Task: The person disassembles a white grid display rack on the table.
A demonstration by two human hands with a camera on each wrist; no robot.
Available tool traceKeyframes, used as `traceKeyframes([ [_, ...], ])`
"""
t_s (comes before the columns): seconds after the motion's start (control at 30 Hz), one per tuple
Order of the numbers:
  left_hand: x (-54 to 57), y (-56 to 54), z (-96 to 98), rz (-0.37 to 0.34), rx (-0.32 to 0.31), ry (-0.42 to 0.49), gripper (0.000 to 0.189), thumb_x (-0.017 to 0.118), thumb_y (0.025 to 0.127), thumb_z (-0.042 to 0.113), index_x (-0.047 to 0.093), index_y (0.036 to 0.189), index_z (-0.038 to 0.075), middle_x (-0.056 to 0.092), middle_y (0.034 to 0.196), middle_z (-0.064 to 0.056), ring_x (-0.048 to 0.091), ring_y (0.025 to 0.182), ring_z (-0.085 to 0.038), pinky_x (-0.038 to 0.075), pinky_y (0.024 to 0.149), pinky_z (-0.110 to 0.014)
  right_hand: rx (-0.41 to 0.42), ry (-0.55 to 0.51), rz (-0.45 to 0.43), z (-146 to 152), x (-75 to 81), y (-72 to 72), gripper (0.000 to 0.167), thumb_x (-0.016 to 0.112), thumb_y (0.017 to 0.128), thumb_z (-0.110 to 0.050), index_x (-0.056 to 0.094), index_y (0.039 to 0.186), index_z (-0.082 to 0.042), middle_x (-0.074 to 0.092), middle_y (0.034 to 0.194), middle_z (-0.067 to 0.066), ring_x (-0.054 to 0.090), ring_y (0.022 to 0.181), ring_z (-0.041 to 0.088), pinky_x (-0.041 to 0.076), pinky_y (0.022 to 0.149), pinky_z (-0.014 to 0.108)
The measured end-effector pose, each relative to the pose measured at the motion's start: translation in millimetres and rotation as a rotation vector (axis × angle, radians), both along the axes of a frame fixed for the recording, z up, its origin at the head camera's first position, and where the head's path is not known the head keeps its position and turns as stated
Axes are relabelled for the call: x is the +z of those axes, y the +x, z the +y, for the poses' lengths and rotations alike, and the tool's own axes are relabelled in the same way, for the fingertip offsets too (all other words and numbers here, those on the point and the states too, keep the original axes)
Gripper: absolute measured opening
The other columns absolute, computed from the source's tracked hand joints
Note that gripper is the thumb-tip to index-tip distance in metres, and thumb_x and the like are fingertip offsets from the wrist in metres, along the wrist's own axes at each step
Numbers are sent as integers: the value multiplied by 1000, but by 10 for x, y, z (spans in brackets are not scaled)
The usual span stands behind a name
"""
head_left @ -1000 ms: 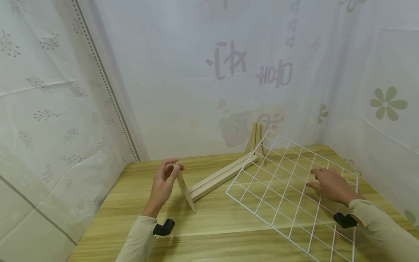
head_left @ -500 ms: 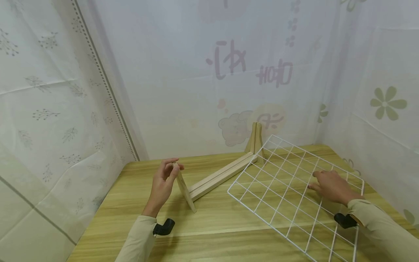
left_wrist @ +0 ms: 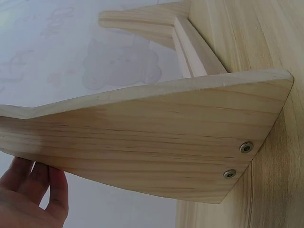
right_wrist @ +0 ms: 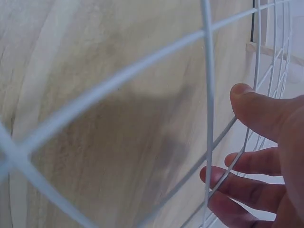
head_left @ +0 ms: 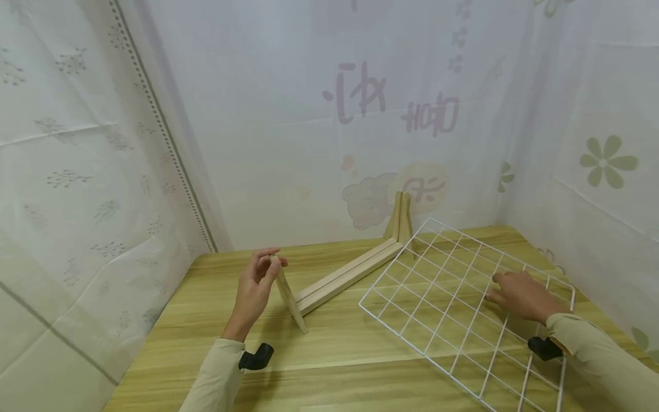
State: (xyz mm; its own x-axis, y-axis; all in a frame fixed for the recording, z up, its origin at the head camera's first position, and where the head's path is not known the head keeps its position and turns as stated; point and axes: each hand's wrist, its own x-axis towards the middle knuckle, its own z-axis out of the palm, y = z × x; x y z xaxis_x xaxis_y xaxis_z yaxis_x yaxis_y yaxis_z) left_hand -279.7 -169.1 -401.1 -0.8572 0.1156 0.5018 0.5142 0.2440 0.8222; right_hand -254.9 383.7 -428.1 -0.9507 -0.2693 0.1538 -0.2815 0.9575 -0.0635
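Note:
My left hand (head_left: 255,289) holds the top of the near upright of a pale wooden stand. In the left wrist view this end panel (left_wrist: 142,137) is a broad, tapering board with two bolts low on it, and my fingers curl at its narrow edge. A grooved double crossbar (head_left: 350,273) links it to the far upright (head_left: 399,220). To the right, my right hand (head_left: 525,294) grips a white wire grid panel (head_left: 437,292), tilted over the table. In the right wrist view my thumb and fingers lie on either side of its wires.
All this is on a wood-grain table (head_left: 329,372). Pale printed curtains (head_left: 288,114) enclose its back and sides. The grid's left corner lies in front of the crossbar, and its upper edge overlaps the far upright's foot in the head view.
The grid's far corner has dropped and shifted slightly right, so the panel tilts lower, while my right hand has moved slightly down. My left hand and the stand stay in place.

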Motion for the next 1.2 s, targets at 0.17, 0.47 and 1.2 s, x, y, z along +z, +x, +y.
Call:
traceKeyframes([
  [0.17, 14, -5, -19, 1, 9, 1, 30, 50, 107, 18, 53, 136, 10, 67, 111, 11, 64, 109, -5, 45, 97, -14, 7, 12, 5, 18, -26, -19, 42, 76, 87, -28, 66, 104, 9, 71, 90, 20, 67, 76, 34, 57, 67, 48],
  [0.47, 3, -13, -25, 10, 10, 8, 29, 52, 106, 16, 56, 134, 9, 69, 109, 8, 65, 106, -6, 47, 95, -15, 0, 59, -53, 70, -94, 0, 33, 75, 88, -30, 63, 93, 1, 65, 80, 10, 61, 66, 23, 53, 56, 40],
  [1.2, 1, 7, -14, 8, 20, 22, 28, 56, 103, 12, 58, 131, 9, 71, 107, 8, 68, 104, -12, 50, 93, -16, -1, 33, -83, 184, -123, 1, 29, 76, 87, -34, 55, 82, -14, 53, 72, -1, 49, 67, 18, 36, 55, 32],
])
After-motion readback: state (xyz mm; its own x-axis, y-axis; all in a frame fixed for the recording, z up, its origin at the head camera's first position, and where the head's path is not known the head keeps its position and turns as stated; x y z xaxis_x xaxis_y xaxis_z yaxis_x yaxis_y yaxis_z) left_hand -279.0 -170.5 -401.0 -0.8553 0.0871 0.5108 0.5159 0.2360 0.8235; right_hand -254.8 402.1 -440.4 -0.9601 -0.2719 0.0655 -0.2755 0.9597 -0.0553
